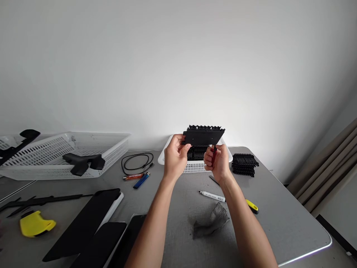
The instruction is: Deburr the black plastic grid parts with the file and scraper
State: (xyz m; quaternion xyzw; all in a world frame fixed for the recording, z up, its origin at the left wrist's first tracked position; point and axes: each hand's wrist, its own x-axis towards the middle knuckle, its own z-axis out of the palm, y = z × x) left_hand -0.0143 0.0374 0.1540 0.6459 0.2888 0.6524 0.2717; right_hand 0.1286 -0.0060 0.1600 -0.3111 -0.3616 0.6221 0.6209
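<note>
My left hand grips the left end of a flat black plastic part with a toothed upper edge, held up in front of me. Just under its right half, my right hand is closed around a red lighter, thumb at the lighter's top. No flame can be made out. Behind both hands, a white basket holds similar black toothed parts. A stack of such parts stands on the table right of the basket.
A white marker, a grey cloth and a yellow-handled tool lie nearer me. Left are a blue lighter, an orange lighter, a black cable, a large white basket, black panels and a yellow tool.
</note>
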